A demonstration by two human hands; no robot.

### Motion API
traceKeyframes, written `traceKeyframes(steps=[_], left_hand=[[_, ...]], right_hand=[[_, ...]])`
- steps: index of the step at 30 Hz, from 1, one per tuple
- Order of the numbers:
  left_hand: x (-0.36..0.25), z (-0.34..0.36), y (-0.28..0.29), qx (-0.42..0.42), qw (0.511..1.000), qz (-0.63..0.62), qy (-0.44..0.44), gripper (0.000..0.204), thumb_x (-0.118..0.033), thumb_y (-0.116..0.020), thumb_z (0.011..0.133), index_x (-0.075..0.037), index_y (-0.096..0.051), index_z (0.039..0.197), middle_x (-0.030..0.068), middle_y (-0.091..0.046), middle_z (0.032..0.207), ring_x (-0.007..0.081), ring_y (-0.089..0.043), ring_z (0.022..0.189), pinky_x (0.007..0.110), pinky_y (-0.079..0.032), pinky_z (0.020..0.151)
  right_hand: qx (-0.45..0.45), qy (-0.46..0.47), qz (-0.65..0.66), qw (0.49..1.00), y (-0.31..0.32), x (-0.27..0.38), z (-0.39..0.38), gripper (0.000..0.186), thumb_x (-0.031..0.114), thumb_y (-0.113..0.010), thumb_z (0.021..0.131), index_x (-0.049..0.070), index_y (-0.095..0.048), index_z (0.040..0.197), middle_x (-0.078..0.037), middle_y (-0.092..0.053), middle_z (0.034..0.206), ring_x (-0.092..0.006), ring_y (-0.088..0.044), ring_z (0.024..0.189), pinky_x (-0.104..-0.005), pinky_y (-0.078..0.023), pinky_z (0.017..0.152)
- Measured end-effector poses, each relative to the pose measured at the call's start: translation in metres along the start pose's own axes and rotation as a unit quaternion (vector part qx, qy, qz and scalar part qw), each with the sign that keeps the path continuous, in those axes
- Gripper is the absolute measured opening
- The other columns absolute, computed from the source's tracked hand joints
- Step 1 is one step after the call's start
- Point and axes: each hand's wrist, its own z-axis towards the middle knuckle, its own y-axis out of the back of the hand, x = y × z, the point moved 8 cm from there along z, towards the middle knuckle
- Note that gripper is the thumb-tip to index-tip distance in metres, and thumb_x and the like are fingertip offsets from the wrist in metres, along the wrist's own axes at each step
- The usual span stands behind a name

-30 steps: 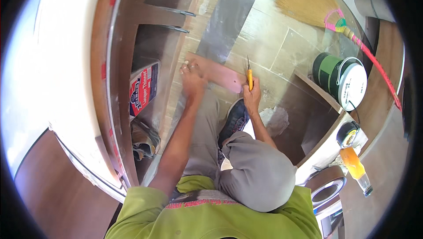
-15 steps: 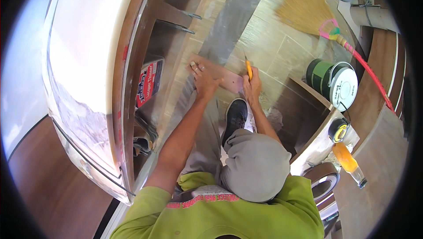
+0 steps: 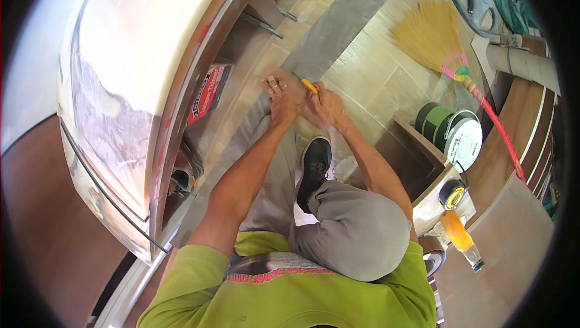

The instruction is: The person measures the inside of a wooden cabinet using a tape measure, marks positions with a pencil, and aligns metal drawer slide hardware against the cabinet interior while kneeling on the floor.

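Note:
My left hand rests on a thin pinkish-brown strip lying on the floor, its fingers spread over the strip's upper end. My right hand is closed on a yellow utility knife, angled up-left, its tip on or just above the strip beside my left fingers. Part of the strip is hidden under both hands. A dark shoe is just below the hands.
A cabinet at left holds a red-white can. At right are a straw broom, green-black bucket, open-topped wooden box, tape measure and yellow-handled tool. A grey band crosses the tiles.
My right hand and knife moved up and left toward my left hand; the knife tilted from near upright to diagonal. The view has shifted slightly.

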Motion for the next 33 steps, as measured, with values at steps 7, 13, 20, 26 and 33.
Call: traceKeyframes(steps=[7, 13, 20, 26, 33], left_hand=[[0.002, -0.002, 0.001, -0.005, 1.0, -0.01, -0.007, 0.126, -0.038, -0.092, 0.062, 0.012, -0.015, 0.148, 0.0332, -0.01, 0.154, 0.0542, 0.0, 0.145, 0.052, -0.019, 0.12], [0.0, -0.002, -0.001, 0.002, 1.0, -0.022, -0.007, 0.127, -0.038, -0.092, 0.062, 0.014, -0.013, 0.148, 0.0363, -0.009, 0.154, 0.054, 0.001, 0.145, 0.051, -0.017, 0.12], [0.001, -0.003, 0.001, -0.018, 1.0, 0.011, -0.002, 0.119, -0.031, -0.09, 0.061, 0.013, -0.018, 0.146, 0.0358, -0.011, 0.154, 0.057, 0.0, 0.144, 0.053, -0.021, 0.12], [0.0, 0.003, -0.004, 0.004, 0.999, 0.016, -0.029, 0.122, -0.041, -0.089, 0.065, 0.015, -0.019, 0.146, 0.0395, -0.014, 0.152, 0.0558, 0.0, 0.145, 0.057, -0.009, 0.12], [0.001, 0.002, -0.006, 0.009, 1.0, 0.014, -0.013, 0.122, -0.042, -0.089, 0.064, 0.016, -0.019, 0.146, 0.0399, -0.013, 0.152, 0.0579, 0.001, 0.144, 0.058, -0.008, 0.12]], right_hand=[[0.034, 0.049, -0.049, 0.997, -0.003, 0.011, 0.029, 0.033, 0.031, -0.048, 0.098, 0.006, -0.052, 0.121, -0.028, -0.067, 0.083, -0.049, -0.065, 0.081, -0.0566, -0.05, 0.074], [0.017, 0.074, -0.103, 0.992, -0.014, 0.009, 0.036, 0.03, 0.027, -0.05, 0.098, 0.005, -0.052, 0.119, -0.023, -0.067, 0.075, -0.0457, -0.065, 0.072, -0.0547, -0.052, 0.065], [-0.01, 0.006, -0.013, 1.0, 0.017, -0.007, 0.052, 0.033, 0.033, -0.048, 0.1, 0.009, -0.052, 0.121, -0.026, -0.067, 0.081, -0.0478, -0.065, 0.08, -0.0549, -0.049, 0.07], [-0.028, -0.015, -0.05, 0.998, 0.049, -0.045, 0.04, 0.034, 0.034, -0.047, 0.101, 0.009, -0.052, 0.123, -0.026, -0.066, 0.081, -0.0454, -0.066, 0.081, -0.0519, -0.049, 0.072], [0.003, -0.022, -0.03, 0.999, 0.027, -0.042, 0.023, 0.031, 0.03, -0.047, 0.1, 0.01, -0.051, 0.123, -0.028, -0.067, 0.09, -0.0475, -0.065, 0.085, -0.0558, -0.049, 0.077]])
